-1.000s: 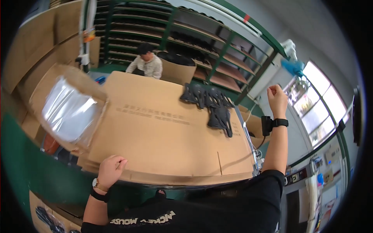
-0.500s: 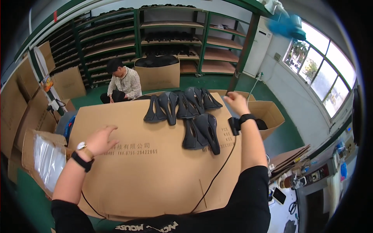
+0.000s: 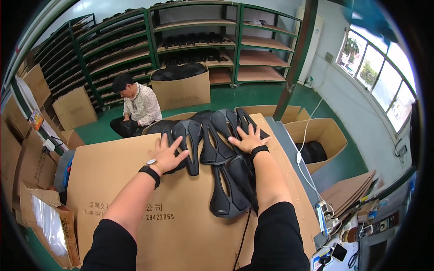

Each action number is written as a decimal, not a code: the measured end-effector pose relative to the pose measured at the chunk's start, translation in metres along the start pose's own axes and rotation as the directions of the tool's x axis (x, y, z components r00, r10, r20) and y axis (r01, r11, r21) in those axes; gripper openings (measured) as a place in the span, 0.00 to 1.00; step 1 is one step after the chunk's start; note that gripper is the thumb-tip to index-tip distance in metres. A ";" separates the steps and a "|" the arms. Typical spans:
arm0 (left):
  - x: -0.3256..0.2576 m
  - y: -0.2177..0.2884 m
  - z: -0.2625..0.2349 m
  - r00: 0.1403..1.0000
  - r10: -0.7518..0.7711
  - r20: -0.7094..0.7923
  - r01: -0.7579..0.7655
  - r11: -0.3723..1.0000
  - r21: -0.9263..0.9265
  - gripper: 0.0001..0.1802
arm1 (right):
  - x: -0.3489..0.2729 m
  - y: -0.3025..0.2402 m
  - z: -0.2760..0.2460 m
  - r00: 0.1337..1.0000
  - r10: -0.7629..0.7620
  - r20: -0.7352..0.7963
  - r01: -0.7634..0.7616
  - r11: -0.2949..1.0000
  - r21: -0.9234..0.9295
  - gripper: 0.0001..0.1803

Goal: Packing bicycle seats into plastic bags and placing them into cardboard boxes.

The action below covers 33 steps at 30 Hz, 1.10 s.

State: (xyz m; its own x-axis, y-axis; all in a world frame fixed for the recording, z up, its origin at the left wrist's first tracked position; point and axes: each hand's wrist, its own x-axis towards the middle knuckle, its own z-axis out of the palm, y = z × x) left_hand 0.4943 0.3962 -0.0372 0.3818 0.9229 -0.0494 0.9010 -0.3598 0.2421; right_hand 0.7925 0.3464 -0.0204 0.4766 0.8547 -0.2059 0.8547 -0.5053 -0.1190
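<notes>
Several black bicycle saddles [image 3: 186, 129] with long centre slots lie bunched on a cardboard-covered table [image 3: 181, 239]. My left hand [image 3: 167, 156] is spread, its fingers over the leftmost saddle, which it partly hides. Just right of its thumb lies another saddle, nose toward me. At the right end of the back row, my right hand [image 3: 248, 140] rests fingers apart across the saddles. Neither hand closes round anything. Closer to me, two saddles overlap: the nearer one [image 3: 222, 208] shows whole, while my right forearm partly covers the other.
Beyond the table a person [image 3: 141, 106] sits low beside a carton [image 3: 183, 92] of black items. Green-framed racks [image 3: 194, 25] line the back. On the right stand an open carton [image 3: 332, 144] and a white cord [image 3: 304, 168]; a box of clear plastic bags [image 3: 47, 226] stands left.
Both hands have come down onto the saddles: the left moved right and forward, the right moved left. The view has shifted, so the saddles appear larger.
</notes>
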 end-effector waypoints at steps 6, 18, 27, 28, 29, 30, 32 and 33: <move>0.000 0.006 0.018 0.989 0.063 0.133 -0.080 0.989 0.128 0.45 | -0.006 0.010 -0.007 0.972 -0.150 0.179 0.154 0.988 -0.007 0.51; -0.123 -0.004 -0.004 0.959 0.075 0.273 -0.090 0.995 0.045 0.47 | -0.066 0.029 0.048 0.915 -0.403 0.012 0.398 0.907 0.137 0.48; -0.287 -0.071 -0.010 0.990 -0.007 0.142 0.019 0.996 -0.086 0.44 | -0.209 -0.016 0.062 0.684 -0.730 -0.009 0.694 0.646 0.317 0.50; -0.302 -0.072 -0.017 0.984 -0.049 0.170 0.057 0.997 -0.042 0.45 | -0.218 -0.022 0.074 0.669 -0.742 -0.054 0.712 0.617 0.337 0.49; -0.314 -0.079 -0.015 0.982 -0.055 0.181 0.064 0.997 -0.042 0.45 | -0.230 -0.026 0.083 0.667 -0.743 -0.063 0.714 0.612 0.341 0.49; -0.329 -0.089 -0.013 0.984 -0.059 0.167 0.068 0.996 -0.052 0.45 | -0.241 -0.031 0.091 0.658 -0.750 -0.070 0.719 0.597 0.358 0.49; -0.354 -0.105 -0.013 0.987 -0.066 0.147 0.077 0.995 -0.069 0.47 | -0.268 -0.042 0.093 0.642 -0.764 -0.062 0.723 0.576 0.381 0.49; -0.364 -0.110 -0.014 0.984 -0.082 0.158 0.094 0.993 -0.072 0.47 | -0.286 -0.048 0.083 0.659 -0.751 -0.051 0.710 0.597 0.373 0.46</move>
State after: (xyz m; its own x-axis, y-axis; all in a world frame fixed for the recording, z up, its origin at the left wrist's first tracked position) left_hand 0.2535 0.1017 -0.0319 0.3342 0.9161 -0.2216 0.9160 -0.2602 0.3054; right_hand 0.5978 0.1160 -0.0367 -0.3171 0.9484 0.0037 0.7723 0.2605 -0.5794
